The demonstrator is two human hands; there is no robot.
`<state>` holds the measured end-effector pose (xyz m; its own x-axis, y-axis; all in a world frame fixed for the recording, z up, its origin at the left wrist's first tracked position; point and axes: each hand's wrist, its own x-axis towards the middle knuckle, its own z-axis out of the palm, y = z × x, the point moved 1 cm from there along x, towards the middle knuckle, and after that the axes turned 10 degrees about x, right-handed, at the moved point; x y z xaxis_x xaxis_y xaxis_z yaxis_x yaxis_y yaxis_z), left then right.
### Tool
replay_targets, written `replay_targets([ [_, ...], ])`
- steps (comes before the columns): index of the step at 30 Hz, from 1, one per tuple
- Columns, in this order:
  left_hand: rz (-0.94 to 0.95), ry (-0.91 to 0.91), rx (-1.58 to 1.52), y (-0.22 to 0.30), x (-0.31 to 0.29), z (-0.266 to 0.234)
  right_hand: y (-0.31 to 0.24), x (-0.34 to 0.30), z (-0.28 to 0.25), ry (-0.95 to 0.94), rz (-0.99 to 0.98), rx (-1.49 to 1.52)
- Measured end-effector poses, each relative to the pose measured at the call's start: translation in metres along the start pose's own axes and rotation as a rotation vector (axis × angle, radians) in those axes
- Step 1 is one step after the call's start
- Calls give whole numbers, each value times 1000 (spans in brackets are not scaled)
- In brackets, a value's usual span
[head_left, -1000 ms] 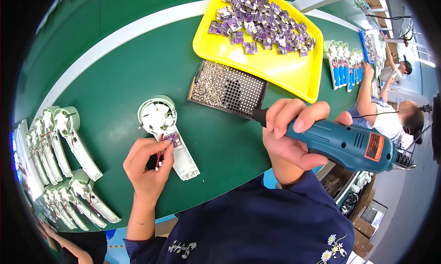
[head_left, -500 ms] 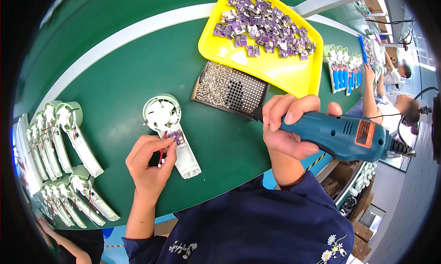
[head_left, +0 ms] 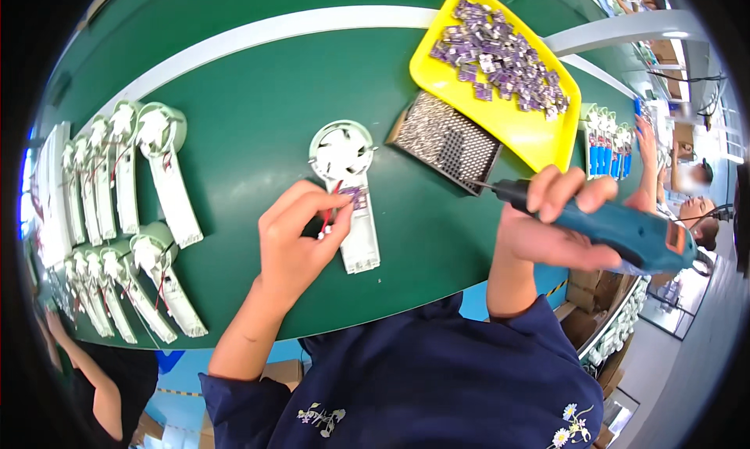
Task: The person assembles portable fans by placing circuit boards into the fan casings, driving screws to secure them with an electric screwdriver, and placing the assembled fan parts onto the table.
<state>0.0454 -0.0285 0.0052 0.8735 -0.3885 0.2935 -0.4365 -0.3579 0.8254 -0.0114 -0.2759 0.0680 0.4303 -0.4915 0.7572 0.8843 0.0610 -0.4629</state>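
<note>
A pale green handheld fan housing lies on the green table with its round fan pointing away from me. My left hand pinches a small purple circuit board against the handle, just below the fan. Red wires with white plugs hang by these fingers. My right hand is wrapped round a teal electric screwdriver. Its thin bit points left, with the tip by the near edge of a black perforated screw tray. Whether the bit carries a screw is too small to tell.
A yellow tray heaped with purple circuit boards stands behind the screw tray. Two rows of similar fan housings lie at the left. More housings with blue parts stand at the far right, near other people at work.
The whole view has shifted, so the table's things sit further right. The screwdriver's bit now shows at the screw tray's near edge. My left fingers stay on the circuit board.
</note>
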Motion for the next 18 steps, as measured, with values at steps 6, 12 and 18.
replay_targets([
  [6,-31,5,-25,-4,-3,0,4,-30,69,-148,138,277],
  [12,-2,17,-32,-7,-6,-1,32,-45,82,-397,68,259],
  [18,29,14,-53,-6,-6,-2,23,-49,82,-357,225,243],
])
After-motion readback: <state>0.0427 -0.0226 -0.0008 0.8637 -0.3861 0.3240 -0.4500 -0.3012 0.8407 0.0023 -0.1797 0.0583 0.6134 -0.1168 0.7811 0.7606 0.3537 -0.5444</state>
